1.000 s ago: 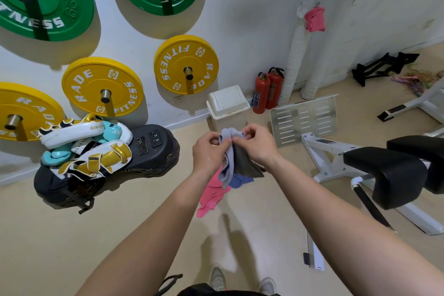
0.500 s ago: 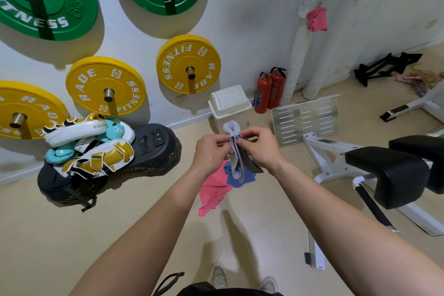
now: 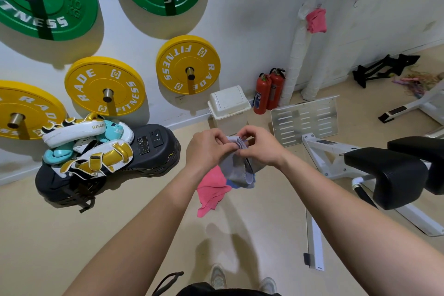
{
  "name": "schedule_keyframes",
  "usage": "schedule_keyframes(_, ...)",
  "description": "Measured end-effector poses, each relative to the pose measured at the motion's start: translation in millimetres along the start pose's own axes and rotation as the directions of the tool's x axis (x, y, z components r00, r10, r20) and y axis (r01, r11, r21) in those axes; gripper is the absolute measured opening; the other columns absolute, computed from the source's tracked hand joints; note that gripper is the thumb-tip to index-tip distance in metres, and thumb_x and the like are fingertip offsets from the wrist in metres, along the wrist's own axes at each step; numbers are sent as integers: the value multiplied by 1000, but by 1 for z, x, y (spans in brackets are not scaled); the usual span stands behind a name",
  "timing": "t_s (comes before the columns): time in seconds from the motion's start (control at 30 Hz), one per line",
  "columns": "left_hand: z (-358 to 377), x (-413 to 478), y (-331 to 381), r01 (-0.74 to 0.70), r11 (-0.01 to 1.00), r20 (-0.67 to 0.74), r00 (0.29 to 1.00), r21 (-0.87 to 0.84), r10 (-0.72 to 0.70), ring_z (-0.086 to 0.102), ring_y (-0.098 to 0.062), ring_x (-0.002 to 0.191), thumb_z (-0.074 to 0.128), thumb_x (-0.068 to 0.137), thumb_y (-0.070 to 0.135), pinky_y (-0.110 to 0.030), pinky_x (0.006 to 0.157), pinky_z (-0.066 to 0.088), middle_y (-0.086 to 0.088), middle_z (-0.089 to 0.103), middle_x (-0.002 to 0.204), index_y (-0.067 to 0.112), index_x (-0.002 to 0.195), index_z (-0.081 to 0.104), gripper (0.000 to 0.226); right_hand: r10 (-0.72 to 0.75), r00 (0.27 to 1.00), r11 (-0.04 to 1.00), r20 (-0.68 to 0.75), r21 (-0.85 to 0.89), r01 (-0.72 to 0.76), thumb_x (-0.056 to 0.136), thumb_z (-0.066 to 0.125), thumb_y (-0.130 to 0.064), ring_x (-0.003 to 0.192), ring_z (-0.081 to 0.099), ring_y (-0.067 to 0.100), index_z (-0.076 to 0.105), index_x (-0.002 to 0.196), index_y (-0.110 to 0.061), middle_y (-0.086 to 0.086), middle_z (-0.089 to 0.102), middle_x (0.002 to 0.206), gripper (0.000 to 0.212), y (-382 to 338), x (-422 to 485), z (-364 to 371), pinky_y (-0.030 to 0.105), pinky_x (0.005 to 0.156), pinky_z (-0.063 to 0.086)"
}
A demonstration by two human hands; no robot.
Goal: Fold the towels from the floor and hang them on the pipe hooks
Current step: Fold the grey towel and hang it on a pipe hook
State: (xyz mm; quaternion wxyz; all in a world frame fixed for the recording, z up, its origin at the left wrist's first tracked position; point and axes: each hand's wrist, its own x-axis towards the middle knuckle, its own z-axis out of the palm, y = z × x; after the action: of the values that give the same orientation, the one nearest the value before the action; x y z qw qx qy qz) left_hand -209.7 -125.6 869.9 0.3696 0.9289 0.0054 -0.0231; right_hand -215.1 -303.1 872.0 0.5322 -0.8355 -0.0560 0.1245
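A grey towel (image 3: pixel 236 169) hangs in front of me, pinched at its top edge by my left hand (image 3: pixel 206 149) and my right hand (image 3: pixel 260 145), which nearly touch. Below it on the floor lie a pink towel (image 3: pixel 211 191) and a blue towel (image 3: pixel 231 184), the blue one mostly hidden behind the grey one. Another pink towel (image 3: pixel 316 20) hangs high on the white wrapped pipe (image 3: pixel 293 55) by the wall. A second white pipe (image 3: pixel 314 74) stands just right of it.
A white bin (image 3: pixel 228 106) and two red fire extinguishers (image 3: pixel 268 92) stand against the wall. A black machine with boxing pads (image 3: pixel 101 151) lies left. A metal plate (image 3: pixel 304 118) and a white-framed padded bench (image 3: pixel 389 173) are to the right. Weight plates hang on the wall.
My hands have brought the towel's top edges closer together and bunched them, so the grey towel now hangs shorter and more folded than a second ago.
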Motion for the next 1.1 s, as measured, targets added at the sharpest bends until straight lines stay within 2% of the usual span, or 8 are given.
schedule_keyframes(0.13,-1,-3,-8,-86,996,-28,996,14,87,51,-14,77,84,54,58,-34,64,43,11,55,76,28,75,56,46,-14,998,997,59,-70,18,80,76,0,66,57,10,66,89,-14,-4,62,82,19,-5,4,-9,16,57,47)
schedule_keyframes(0.23,-4,-2,-29,-188,980,25,982,60,187,43,-15,101,84,60,55,-30,83,39,9,54,98,31,79,63,37,-11,997,996,74,-92,18,83,71,0,73,59,11,67,89,-16,-3,64,81,17,-4,6,-21,24,65,50)
schedule_keyframes(0.33,-9,-6,-41,-213,976,67,976,44,209,45,-12,106,87,66,43,-27,85,37,12,57,105,28,72,65,27,-10,996,997,92,-72,17,82,69,2,77,59,14,67,91,-10,3,64,82,15,-2,7,-32,32,73,50)
schedule_keyframes(0.5,-14,-10,-50,-335,931,148,938,147,314,52,-13,108,81,76,36,-33,90,45,11,63,113,29,95,73,22,1,992,1000,124,-4,-1,86,65,6,73,57,5,65,90,-13,-3,62,80,19,-4,2,-46,17,63,47)
schedule_keyframes(0.6,-19,-10,-55,-330,924,124,943,196,310,54,-12,104,79,78,42,-32,86,47,11,63,111,25,94,73,24,25,996,999,80,-32,-23,87,66,6,69,56,1,64,89,-14,-4,60,78,20,-1,0,-57,12,57,44)
schedule_keyframes(0.83,-17,-10,-23,-163,972,45,984,-171,173,51,-12,69,84,71,32,-33,66,50,5,59,77,28,81,51,34,133,985,986,-109,-85,-143,85,63,-4,80,56,18,58,96,-13,5,61,88,16,19,2,-49,35,69,48)
schedule_keyframes(0.97,-13,-7,-7,-127,948,24,990,-293,140,58,-15,82,76,78,19,-34,72,50,9,59,91,31,116,45,51,164,982,986,-90,-20,-166,82,57,-9,79,51,15,56,104,-11,2,59,92,22,10,1,-46,31,67,43)
schedule_keyframes(1.1,-8,-4,3,-98,934,71,989,-343,130,64,-6,98,79,77,16,-27,83,53,11,68,101,33,134,43,69,68,997,988,-31,-138,-71,81,74,-20,91,60,10,64,107,-21,-8,65,101,27,6,-4,-52,23,71,47)
